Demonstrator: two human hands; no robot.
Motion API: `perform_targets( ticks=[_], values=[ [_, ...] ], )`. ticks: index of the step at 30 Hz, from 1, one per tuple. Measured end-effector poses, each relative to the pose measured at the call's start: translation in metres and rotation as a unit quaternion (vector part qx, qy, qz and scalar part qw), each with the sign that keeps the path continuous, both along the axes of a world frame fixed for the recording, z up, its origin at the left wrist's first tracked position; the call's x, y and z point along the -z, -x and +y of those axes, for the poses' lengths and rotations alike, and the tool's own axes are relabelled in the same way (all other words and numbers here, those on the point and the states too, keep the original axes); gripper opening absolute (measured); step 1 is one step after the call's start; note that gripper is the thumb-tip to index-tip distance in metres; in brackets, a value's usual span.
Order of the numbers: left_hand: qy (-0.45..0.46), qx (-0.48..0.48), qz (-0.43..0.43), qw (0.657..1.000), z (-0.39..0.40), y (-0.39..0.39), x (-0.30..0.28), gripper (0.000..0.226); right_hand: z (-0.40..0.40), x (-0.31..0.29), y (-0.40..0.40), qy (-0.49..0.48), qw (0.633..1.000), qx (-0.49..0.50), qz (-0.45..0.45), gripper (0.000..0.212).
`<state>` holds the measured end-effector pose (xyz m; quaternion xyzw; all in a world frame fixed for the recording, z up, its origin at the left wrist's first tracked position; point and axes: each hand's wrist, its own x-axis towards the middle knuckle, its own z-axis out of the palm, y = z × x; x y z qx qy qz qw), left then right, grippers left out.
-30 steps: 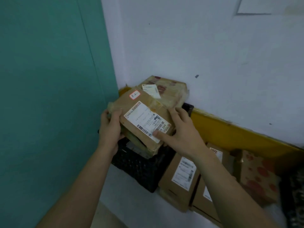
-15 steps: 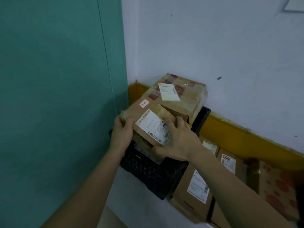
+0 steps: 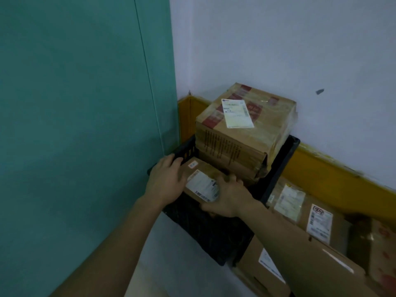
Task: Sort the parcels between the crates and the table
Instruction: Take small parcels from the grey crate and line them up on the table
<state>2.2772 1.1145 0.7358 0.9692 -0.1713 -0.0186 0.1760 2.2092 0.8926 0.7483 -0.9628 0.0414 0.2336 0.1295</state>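
Note:
A small brown parcel [image 3: 201,179] with a white shipping label lies low inside the black plastic crate [image 3: 280,166] in the corner. My left hand [image 3: 166,181] holds its left edge, fingers over the top. My right hand [image 3: 228,198] grips its right front corner, thumb under the near edge. Behind it in the same crate a large tape-wrapped cardboard box [image 3: 244,129] with a white label stands higher than the rim.
A teal panel [image 3: 85,125] rises on the left, a white wall with a yellow skirting [image 3: 334,179] behind. To the right of the crate several brown parcels [image 3: 317,224] with labels stand on edge on the floor.
Both hands have lowered the small parcel from above the crate down into its front part. The view has shifted closer to the crate.

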Motion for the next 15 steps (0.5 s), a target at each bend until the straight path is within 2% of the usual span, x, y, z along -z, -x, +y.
perform_targets(
  ticks=[3, 8, 15],
  values=[
    [-0.006, 0.013, -0.024, 1.000, 0.003, -0.015, 0.008, 0.055, 0.005, 0.021, -0.016, -0.012, 0.999, 0.001, 0.040, 0.127],
    [-0.045, 0.029, -0.022, 0.998, 0.004, -0.024, 0.015, 0.068, 0.007, 0.054, -0.032, 0.033, 0.995, 0.000, 0.097, 0.131],
    [-0.080, 0.030, -0.074, 0.994, 0.000, -0.022, 0.025, 0.067, 0.009, 0.085, -0.035, 0.048, 0.985, -0.004, 0.165, 0.124]
  ],
)
